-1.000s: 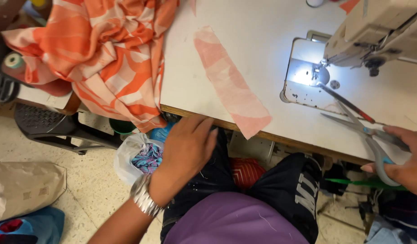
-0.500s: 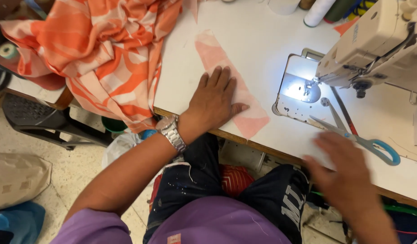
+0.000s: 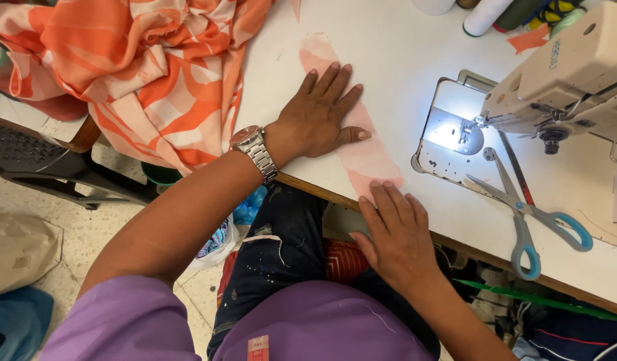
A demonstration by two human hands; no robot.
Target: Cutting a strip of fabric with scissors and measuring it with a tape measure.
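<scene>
The left hand lies flat and open on the pink fabric strip on the table; the right hand, also open, touches its near end (smoothing step), beside the scissors.

White table: pink strip, scissors, sewing machine, probably thread spools.

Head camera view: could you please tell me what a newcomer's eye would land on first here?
First, the two hands on the pale pink fabric strip at the white table's near edge: the left hand flat on its middle, the right hand at its near end. Next, the sewing machine at the right with its bright light, blue-handled scissors lying before it. The orange patterned cloth is heaped at upper left.
</scene>
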